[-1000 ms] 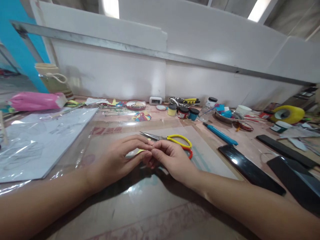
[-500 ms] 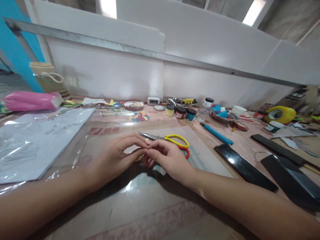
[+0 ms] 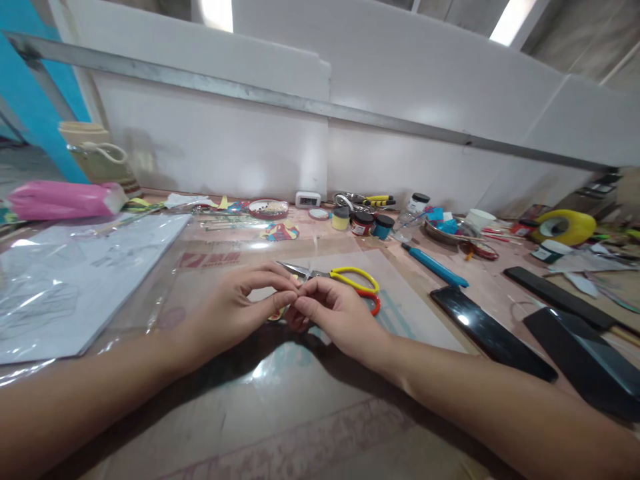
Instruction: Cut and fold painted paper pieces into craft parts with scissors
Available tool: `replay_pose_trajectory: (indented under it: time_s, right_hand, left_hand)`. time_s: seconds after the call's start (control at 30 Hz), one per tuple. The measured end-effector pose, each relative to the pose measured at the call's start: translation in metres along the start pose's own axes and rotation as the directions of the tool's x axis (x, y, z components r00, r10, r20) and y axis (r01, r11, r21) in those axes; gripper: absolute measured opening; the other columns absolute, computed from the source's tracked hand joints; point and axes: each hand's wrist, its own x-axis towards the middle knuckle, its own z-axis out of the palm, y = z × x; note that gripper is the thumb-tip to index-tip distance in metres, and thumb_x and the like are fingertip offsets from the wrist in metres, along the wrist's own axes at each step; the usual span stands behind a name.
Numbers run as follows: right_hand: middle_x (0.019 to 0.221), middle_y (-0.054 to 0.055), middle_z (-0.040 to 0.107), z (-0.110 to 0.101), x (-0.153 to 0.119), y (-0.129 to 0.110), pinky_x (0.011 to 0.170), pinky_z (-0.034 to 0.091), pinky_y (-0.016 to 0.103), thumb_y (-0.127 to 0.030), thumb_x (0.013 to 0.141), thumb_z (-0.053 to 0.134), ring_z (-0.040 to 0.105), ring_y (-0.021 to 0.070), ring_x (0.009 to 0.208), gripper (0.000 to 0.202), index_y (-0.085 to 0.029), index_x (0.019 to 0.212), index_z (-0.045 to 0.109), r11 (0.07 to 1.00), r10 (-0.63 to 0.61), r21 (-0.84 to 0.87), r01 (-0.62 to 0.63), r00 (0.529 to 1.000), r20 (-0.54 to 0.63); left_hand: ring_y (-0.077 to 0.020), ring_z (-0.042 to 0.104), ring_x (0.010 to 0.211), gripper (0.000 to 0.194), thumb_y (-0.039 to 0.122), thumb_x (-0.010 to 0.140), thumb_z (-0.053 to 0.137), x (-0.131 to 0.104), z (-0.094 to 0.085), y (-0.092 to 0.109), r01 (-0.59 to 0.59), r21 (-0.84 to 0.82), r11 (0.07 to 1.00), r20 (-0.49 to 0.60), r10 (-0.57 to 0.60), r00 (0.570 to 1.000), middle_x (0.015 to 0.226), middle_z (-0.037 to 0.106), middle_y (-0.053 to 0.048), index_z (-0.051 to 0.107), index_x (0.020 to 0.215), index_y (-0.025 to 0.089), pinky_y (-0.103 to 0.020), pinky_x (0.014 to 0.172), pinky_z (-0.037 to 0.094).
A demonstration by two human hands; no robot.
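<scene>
My left hand (image 3: 245, 303) and my right hand (image 3: 337, 310) meet fingertip to fingertip over the plastic-covered tabletop. Both are closed in a pinch. Whatever lies between the fingertips is too small and too covered to make out. A small yellowish piece (image 3: 276, 313) shows just under the left fingers; I cannot tell whether they touch it. Right behind the hands lies a pair of scissors (image 3: 353, 277) with one yellow and one red handle, its blades pointing left and partly hidden by my fingers.
White drawing sheets (image 3: 125, 267) lie under clear plastic at left. A black phone (image 3: 493, 333), a blue cutter (image 3: 435, 265) and a dark case (image 3: 585, 360) are at right. Along the back stand paint jars (image 3: 361, 223), a small digital clock (image 3: 307, 199) and a pink packet (image 3: 65, 200).
The left thumb and fingers have shifted slightly at the pinch point. My right hand stays nearly where it was, and the scissors have not moved.
</scene>
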Motion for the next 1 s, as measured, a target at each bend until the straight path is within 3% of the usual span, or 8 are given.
replay_pose_trajectory:
  time_s: [0.2, 0.47, 0.7, 1.0]
  right_hand:
    - [0.069, -0.001, 0.068, 0.0000, -0.0005, 0.0002, 0.066, 0.054, 0.027, -0.049, 0.081, 0.080, 0.064, 0.0124, 0.064, 0.036, -0.019, 0.083, 0.061, 1.000, -0.003, 0.020, 0.003, 1.000, 0.025]
    - [0.072, -0.001, 0.068, -0.0004, 0.0028, 0.0043, 0.064, 0.053, 0.026, -0.057, 0.078, 0.079, 0.064, 0.0117, 0.062, 0.043, -0.019, 0.084, 0.061, 0.998, -0.011, 0.070, 0.008, 0.999, 0.052]
    - [0.071, -0.002, 0.067, -0.0012, 0.0037, 0.0072, 0.065, 0.053, 0.025, -0.055, 0.077, 0.080, 0.065, 0.0115, 0.062, 0.042, -0.019, 0.084, 0.060, 0.997, 0.015, 0.077, -0.017, 0.999, 0.032]
    - [0.073, -0.002, 0.068, 0.0001, 0.0031, 0.0050, 0.064, 0.053, 0.026, -0.047, 0.079, 0.081, 0.065, 0.0124, 0.063, 0.035, -0.019, 0.085, 0.061, 0.999, 0.010, 0.044, -0.011, 1.000, 0.026]
  left_hand:
    - [-0.0189, 0.074, 0.085, 0.011, 0.029, 0.089, 0.071, 0.0004, -0.0014, -0.0052, 0.068, -0.013, 0.998, -0.014, -0.069, 0.998, 0.092, 0.078, -0.004, 0.078, 0.086, 0.022, -0.030, 0.078, 0.060]
    - [-0.0181, 0.073, 0.086, 0.012, 0.028, 0.092, 0.067, 0.0008, 0.0010, -0.0039, -0.012, 0.007, 1.000, -0.031, 0.013, 0.999, 0.092, 0.076, -0.004, 0.076, 0.086, 0.023, -0.028, 0.077, 0.059]
    - [-0.0154, 0.073, 0.087, 0.011, 0.026, 0.092, 0.067, 0.0019, 0.0019, -0.0026, -0.057, -0.004, 0.998, -0.029, 0.057, 0.998, 0.094, 0.076, -0.003, 0.077, 0.088, 0.023, -0.022, 0.078, 0.058]
    - [-0.0187, 0.072, 0.089, 0.017, 0.034, 0.093, 0.067, 0.0017, 0.0018, -0.0069, -0.013, -0.030, 0.999, -0.026, 0.012, 1.000, 0.093, 0.076, -0.005, 0.075, 0.083, 0.022, -0.030, 0.079, 0.059]
